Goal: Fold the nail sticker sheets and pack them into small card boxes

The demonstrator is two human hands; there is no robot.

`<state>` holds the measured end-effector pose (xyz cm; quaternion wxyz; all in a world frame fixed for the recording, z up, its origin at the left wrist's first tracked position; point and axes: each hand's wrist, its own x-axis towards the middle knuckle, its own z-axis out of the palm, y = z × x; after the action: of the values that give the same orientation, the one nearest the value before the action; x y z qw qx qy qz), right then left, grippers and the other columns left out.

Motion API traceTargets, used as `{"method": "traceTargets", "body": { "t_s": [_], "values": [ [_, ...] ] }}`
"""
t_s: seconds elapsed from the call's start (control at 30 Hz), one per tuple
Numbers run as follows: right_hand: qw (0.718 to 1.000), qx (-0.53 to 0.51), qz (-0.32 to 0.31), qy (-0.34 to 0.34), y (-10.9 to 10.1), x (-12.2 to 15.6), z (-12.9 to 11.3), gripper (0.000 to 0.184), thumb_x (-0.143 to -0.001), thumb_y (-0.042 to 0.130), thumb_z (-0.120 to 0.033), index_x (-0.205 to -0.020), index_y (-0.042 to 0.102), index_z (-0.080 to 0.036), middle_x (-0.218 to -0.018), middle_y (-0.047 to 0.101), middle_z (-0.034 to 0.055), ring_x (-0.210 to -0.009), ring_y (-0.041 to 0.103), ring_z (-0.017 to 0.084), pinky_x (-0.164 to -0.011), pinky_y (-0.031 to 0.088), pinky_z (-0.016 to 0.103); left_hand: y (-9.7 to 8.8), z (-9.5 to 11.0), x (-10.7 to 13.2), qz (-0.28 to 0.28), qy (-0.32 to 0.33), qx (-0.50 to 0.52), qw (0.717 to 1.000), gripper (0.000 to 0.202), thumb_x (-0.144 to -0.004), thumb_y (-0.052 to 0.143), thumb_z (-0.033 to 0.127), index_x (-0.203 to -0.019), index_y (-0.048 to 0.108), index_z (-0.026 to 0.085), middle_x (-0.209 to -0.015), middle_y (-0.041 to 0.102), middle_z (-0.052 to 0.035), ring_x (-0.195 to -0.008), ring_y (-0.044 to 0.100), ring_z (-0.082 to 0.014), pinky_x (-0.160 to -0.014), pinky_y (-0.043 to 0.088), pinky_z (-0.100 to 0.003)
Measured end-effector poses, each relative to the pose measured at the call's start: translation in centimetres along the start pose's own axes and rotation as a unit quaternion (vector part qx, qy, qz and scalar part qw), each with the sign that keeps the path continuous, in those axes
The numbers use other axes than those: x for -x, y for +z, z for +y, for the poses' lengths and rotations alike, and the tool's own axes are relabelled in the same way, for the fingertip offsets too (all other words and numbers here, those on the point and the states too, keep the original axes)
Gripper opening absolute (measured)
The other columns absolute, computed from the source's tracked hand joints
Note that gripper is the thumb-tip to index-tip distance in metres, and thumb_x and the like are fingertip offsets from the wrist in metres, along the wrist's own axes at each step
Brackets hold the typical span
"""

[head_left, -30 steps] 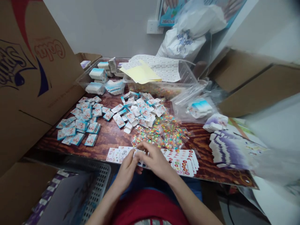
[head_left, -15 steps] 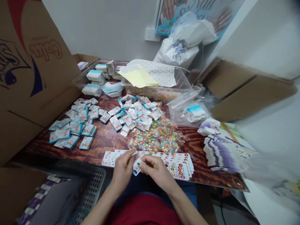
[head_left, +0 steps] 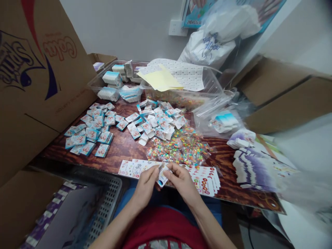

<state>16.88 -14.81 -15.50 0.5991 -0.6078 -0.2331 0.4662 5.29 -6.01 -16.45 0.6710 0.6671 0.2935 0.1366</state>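
Note:
My left hand (head_left: 145,185) and my right hand (head_left: 182,180) meet at the near edge of the wooden table (head_left: 121,148). Both pinch one small white and blue packet (head_left: 163,175) between the fingertips. Under the hands lies a row of sticker sheets (head_left: 204,178). Just beyond is a heap of small clear bags with coloured bits (head_left: 181,148). Behind that sits a pile of small blue and white boxes (head_left: 155,121). More of the same boxes lie flat in rows (head_left: 90,135) on the left.
A clear tray (head_left: 111,84) at the back holds stacked boxes; a second tray (head_left: 181,93) carries yellow and white sheets. Purple cards (head_left: 251,166) lie fanned at right. Cardboard boxes (head_left: 38,69) wall the left and right. A grey basket (head_left: 103,207) stands lower left.
Both hands stayed together on the small packet near the table edge. The packet has been turned between the fingertips. The head camera shifted slightly.

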Motion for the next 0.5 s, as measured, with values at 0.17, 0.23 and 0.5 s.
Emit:
{"method": "traceTargets", "body": {
  "t_s": [0.17, 0.23, 0.5],
  "values": [
    [0.997, 0.076, -0.011, -0.001, -1.0, -0.9, -0.1, 0.033, -0.082, 0.063, -0.053, -0.075, 0.053, -0.022, -0.054, 0.049, -0.0055, -0.046, 0.044, 0.012, -0.047, 0.034, 0.024, 0.6, -0.9, 0.5, -0.033, -0.056, 0.108, 0.992, 0.049, -0.087, 0.051, 0.061, -0.094, 0.063, 0.014, -0.059, 0.058, 0.0002, -0.050, 0.056, -0.0129, -0.051, 0.047, -0.023],
    [0.982, 0.182, 0.002, -0.049, -1.5, -2.1, -0.4, 0.032, -0.089, 0.053, -0.049, -0.073, 0.055, -0.021, -0.057, 0.052, -0.0027, -0.052, 0.048, 0.015, -0.051, 0.037, 0.026, 0.8, -1.4, 0.5, -0.030, -0.066, 0.121, 0.990, 0.051, -0.085, 0.051, 0.064, -0.088, 0.061, 0.014, -0.059, 0.058, 0.0000, -0.047, 0.054, -0.0113, -0.048, 0.045, -0.022],
    [0.750, 0.644, 0.066, -0.135, 0.1, -6.9, -0.4, 0.023, -0.089, 0.053, -0.022, -0.111, 0.059, -0.018, -0.111, 0.058, 0.0118, -0.082, 0.061, 0.025, -0.065, 0.039, 0.032, 0.9, -1.8, 0.7, -0.020, -0.061, 0.103, 0.993, 0.043, -0.084, 0.048, 0.059, -0.082, 0.053, 0.017, -0.071, 0.061, -0.0015, -0.044, 0.050, -0.0076, -0.042, 0.042, -0.019]
  ]
}}
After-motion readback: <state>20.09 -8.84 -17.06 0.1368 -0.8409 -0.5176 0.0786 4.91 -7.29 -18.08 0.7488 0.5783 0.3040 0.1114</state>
